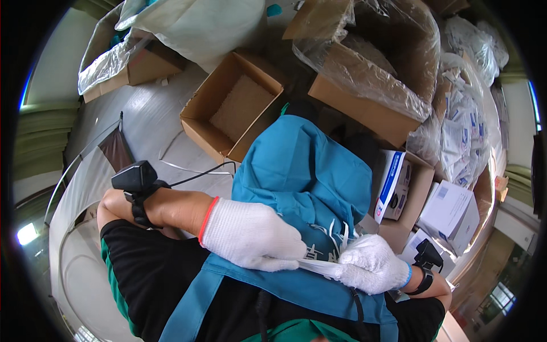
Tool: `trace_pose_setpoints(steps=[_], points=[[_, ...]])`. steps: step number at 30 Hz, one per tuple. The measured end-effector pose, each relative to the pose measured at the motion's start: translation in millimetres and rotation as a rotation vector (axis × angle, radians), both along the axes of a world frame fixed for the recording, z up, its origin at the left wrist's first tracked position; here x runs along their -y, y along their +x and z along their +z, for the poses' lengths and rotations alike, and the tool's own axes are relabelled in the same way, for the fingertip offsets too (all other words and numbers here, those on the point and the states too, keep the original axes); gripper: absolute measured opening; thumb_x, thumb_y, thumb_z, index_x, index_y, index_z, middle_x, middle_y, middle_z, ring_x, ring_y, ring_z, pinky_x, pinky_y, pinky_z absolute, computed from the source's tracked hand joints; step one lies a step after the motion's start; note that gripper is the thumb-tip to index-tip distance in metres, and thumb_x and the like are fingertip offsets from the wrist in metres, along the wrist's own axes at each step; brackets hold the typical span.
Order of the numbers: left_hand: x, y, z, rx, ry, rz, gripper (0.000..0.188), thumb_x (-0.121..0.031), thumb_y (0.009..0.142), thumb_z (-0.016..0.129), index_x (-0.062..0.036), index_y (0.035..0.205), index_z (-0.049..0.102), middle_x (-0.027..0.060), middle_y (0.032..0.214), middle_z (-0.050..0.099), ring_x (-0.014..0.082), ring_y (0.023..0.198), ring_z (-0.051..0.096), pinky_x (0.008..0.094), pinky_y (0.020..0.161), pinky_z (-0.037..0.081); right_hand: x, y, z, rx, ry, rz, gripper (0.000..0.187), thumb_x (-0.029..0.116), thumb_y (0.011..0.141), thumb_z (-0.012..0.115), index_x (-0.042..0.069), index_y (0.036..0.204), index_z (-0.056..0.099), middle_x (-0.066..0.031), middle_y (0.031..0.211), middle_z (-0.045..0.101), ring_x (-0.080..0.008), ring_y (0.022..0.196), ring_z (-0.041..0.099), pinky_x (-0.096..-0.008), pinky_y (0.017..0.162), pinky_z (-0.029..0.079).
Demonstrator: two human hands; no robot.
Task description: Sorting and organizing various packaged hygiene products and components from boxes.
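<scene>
Both of my hands wear white knitted gloves and meet over my lap, in front of a blue apron (285, 165). My left hand (253, 235), with a red cuff edge, pinches one end of a thin white strip (319, 267). The other end is gripped in my right hand (371, 265), which has a blue cuff edge. Pulled fairly taut, the strip spans the short gap between the fists; its exact kind I cannot make out. Several loose white cords (341, 235) stick up just beyond the strip, against the apron.
An open cardboard box (205, 128) stands ahead of my knees. Farther right is a larger plastic-lined carton (359, 97). Beside my right knee, a carton (421, 182) holds blue-and-white boxes, near a white box (447, 211) and a clear bag of small packets (464, 134).
</scene>
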State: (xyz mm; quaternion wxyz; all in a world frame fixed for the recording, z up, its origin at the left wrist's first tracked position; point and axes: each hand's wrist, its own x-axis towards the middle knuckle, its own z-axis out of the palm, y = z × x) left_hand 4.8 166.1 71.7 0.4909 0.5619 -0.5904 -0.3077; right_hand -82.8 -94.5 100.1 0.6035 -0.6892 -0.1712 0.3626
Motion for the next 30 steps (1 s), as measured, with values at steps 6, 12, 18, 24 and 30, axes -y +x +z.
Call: trace_pose_setpoints(steps=[6, 12, 18, 24, 30], points=[[-13, 19, -27, -0.162, -0.033, 0.071, 0.021, -0.018, 0.096, 0.056, -0.0014, 0.082, 0.056, 0.0144, 0.074, 0.053, 0.031, 0.067, 0.056, 0.0371, 0.061, 0.048, -12, 26, -7, -0.218, -0.02, -0.049, 0.029, 0.021, 0.095, 0.059, 0.005, 0.071, 0.062, -0.0031, 0.057, 0.055, -0.0117, 0.051, 0.052, -0.0263, 0.052, 0.043], [11, 64, -45, -0.609, 0.367, 0.198, 0.03, -0.023, 0.102, 0.049, 0.0023, 0.096, 0.062, 0.0051, 0.076, 0.063, 0.0089, 0.059, 0.058, 0.0255, 0.053, 0.048, -34, 105, -46, 0.068, -0.147, -0.208, 0.024, 0.015, 0.098, 0.053, 0.001, 0.079, 0.06, 0.0001, 0.07, 0.054, -0.0063, 0.065, 0.05, -0.0249, 0.058, 0.043], [3, 65, -73, -0.992, 0.38, 0.101, 0.041, -0.032, 0.104, 0.039, 0.0004, 0.097, 0.063, 0.0045, 0.07, 0.061, 0.0101, 0.06, 0.063, 0.0226, 0.052, 0.05, -40, 109, -56, -0.092, -0.174, -0.243, 0.024, 0.017, 0.098, 0.053, -0.003, 0.091, 0.066, -0.0063, 0.078, 0.062, -0.0115, 0.073, 0.058, -0.0273, 0.067, 0.047], [9, 60, -78, -1.074, 0.358, 0.085, 0.05, -0.041, 0.104, 0.038, 0.0008, 0.094, 0.063, 0.0055, 0.068, 0.06, 0.0109, 0.059, 0.061, 0.0236, 0.053, 0.048, -36, 98, -67, 0.008, -0.147, -0.225, 0.025, 0.017, 0.099, 0.051, -0.003, 0.095, 0.065, -0.0088, 0.088, 0.067, -0.013, 0.077, 0.062, -0.0299, 0.069, 0.05], [23, 50, -50, -0.6, 0.505, 0.168, 0.041, -0.036, 0.102, 0.05, 0.0027, 0.098, 0.064, 0.0039, 0.07, 0.06, 0.0084, 0.061, 0.055, 0.0254, 0.055, 0.045, -22, 81, -69, 0.315, -0.168, -0.162, 0.026, 0.023, 0.096, 0.058, 0.0, 0.086, 0.063, -0.0051, 0.073, 0.06, -0.011, 0.067, 0.056, -0.0292, 0.058, 0.046]])
